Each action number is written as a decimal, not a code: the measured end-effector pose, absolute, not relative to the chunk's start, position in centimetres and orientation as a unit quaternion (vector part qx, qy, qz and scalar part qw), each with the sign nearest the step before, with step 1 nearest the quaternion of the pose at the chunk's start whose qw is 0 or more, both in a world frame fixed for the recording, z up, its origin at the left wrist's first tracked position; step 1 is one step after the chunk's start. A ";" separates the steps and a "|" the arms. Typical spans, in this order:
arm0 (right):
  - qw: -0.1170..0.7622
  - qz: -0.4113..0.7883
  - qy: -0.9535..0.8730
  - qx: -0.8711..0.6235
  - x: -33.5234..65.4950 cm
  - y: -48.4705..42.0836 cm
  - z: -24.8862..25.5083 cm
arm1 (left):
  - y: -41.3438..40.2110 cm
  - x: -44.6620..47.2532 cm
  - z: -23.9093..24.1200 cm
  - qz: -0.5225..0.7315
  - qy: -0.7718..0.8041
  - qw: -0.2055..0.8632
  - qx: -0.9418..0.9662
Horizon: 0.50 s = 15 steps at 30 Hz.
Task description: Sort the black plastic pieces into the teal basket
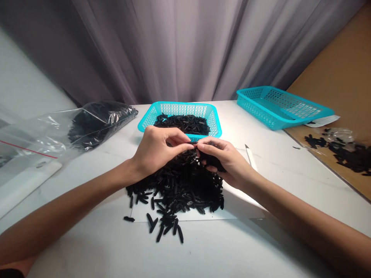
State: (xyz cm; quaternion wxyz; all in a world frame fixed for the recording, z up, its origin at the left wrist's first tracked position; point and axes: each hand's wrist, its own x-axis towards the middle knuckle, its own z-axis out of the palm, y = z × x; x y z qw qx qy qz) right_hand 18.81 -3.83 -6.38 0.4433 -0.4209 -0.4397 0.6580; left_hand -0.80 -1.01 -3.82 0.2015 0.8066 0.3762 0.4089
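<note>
My left hand (158,148) and my right hand (224,156) meet fingertip to fingertip above a heap of small black elongated pieces (176,189). Between the pinched fingertips sits a small dark piece (194,143), mostly covered by the fingers. More black pieces (213,162) are gathered under the curled fingers of my right hand, against its palm. The heap spreads over a white sheet (237,208), and several pieces have strayed past its front edge. Just behind the hands stands a turquoise basket (216,119) partly filled with similar black pieces.
At left lies a clear plastic bag (101,123) of black pieces, near a white object (31,185). A white-handled pointed tool (251,157) rests right of my right hand. Another turquoise basket (278,116) stands at back right, with black pieces (350,154) on a brown surface beyond.
</note>
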 end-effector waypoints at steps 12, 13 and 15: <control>0.444 0.654 -0.438 -0.429 18.7 -3.8 -6.4 | 0.5 -1.3 -4.7 0.407 0.378 0.171 0.814; 0.445 0.655 -0.437 -0.427 18.6 -3.8 -6.5 | 1.2 -1.4 -4.9 0.417 0.382 0.152 0.810; 0.448 0.656 -0.435 -0.425 18.6 -3.7 -6.6 | 3.0 -1.9 -5.4 0.439 0.403 0.102 0.797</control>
